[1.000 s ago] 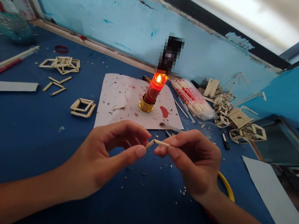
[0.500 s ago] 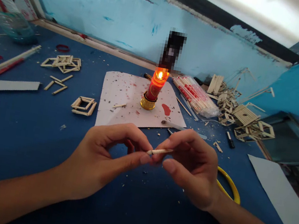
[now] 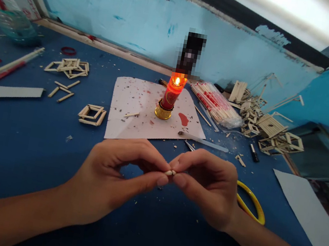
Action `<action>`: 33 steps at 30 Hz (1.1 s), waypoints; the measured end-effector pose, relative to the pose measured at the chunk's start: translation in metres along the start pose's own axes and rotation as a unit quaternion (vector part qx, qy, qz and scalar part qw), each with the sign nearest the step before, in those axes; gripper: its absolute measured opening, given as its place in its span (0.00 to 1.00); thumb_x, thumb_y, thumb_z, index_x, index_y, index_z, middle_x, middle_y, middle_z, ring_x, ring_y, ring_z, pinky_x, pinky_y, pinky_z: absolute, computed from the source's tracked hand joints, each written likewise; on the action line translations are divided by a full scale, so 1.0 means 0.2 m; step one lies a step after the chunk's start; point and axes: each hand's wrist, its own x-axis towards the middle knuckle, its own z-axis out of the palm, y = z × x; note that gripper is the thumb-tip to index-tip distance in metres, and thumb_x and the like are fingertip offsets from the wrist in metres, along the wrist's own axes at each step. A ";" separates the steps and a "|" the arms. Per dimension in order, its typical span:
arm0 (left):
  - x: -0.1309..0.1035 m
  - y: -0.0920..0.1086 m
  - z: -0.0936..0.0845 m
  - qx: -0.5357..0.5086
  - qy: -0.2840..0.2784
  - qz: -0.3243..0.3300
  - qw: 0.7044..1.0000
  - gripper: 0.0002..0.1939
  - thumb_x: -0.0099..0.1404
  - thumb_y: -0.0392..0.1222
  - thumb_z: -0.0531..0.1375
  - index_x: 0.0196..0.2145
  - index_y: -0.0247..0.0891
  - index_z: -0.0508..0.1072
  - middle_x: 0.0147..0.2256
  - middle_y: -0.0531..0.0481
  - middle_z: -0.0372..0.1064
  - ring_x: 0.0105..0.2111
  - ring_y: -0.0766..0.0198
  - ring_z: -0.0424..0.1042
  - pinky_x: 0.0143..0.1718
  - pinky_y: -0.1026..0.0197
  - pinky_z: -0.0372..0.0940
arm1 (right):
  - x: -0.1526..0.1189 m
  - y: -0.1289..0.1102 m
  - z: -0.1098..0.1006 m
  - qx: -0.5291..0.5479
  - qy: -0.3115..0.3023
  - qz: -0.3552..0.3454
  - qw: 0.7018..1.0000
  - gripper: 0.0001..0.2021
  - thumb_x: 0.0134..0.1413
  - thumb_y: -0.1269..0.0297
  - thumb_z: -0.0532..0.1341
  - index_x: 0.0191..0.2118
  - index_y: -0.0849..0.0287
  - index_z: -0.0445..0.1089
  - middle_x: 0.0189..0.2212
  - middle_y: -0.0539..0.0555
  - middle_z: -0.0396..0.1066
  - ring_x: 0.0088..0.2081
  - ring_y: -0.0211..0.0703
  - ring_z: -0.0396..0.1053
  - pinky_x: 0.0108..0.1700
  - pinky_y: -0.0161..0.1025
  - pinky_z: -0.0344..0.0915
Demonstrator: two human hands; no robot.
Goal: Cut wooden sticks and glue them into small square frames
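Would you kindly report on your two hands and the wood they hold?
Left grip and right grip: both pinched on wooden stick ends, mostly hidden. Whether joined, cannot tell. Lit candle standing beyond, on paper, not between them.

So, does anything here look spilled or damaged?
Yes: a red patch, perhaps spilled wax, stands out against the pale sheet, right of the lit candle. Behind, the blue wall looks chipped along its top edge.
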 end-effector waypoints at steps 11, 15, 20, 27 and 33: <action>0.02 0.02 -0.01 0.038 0.005 0.037 0.999 0.10 0.64 0.29 0.73 0.36 0.45 0.86 0.33 0.58 0.83 0.32 0.71 0.79 0.36 0.72 0.72 | -0.01 -0.01 -0.02 -0.101 -0.008 -0.028 0.994 0.13 0.59 0.78 0.72 0.44 0.52 0.83 0.35 0.49 0.84 0.33 0.41 0.81 0.37 0.36 0.76; 0.01 0.02 -0.02 0.072 0.006 0.058 0.996 0.10 0.65 0.30 0.73 0.37 0.46 0.86 0.34 0.58 0.83 0.32 0.71 0.80 0.37 0.72 0.74 | -0.01 0.00 -0.02 -0.085 -0.015 -0.037 0.996 0.14 0.58 0.79 0.71 0.45 0.52 0.82 0.36 0.50 0.84 0.35 0.42 0.81 0.39 0.36 0.78; 0.00 0.02 -0.03 0.109 -0.001 0.087 0.990 0.10 0.66 0.32 0.73 0.39 0.48 0.86 0.37 0.57 0.85 0.32 0.67 0.82 0.34 0.69 0.75 | 0.00 0.00 -0.02 -0.050 -0.027 -0.060 0.997 0.23 0.54 0.81 0.72 0.53 0.51 0.78 0.42 0.52 0.82 0.40 0.45 0.82 0.45 0.41 0.81; -0.02 0.03 -0.04 0.116 -0.014 0.104 0.988 0.11 0.68 0.31 0.72 0.39 0.49 0.83 0.39 0.59 0.86 0.37 0.67 0.85 0.41 0.69 0.77 | 0.02 -0.02 -0.05 -0.153 -0.045 -0.186 0.970 0.27 0.49 0.79 0.72 0.55 0.54 0.78 0.43 0.57 0.83 0.42 0.52 0.82 0.44 0.49 0.81; -0.02 0.04 -0.05 0.119 -0.026 0.099 0.988 0.10 0.69 0.32 0.71 0.40 0.48 0.82 0.39 0.59 0.85 0.37 0.68 0.85 0.41 0.70 0.77 | 0.03 -0.04 -0.04 -0.268 -0.012 -0.278 0.922 0.22 0.48 0.75 0.74 0.50 0.52 0.80 0.40 0.57 0.82 0.38 0.53 0.82 0.41 0.50 0.83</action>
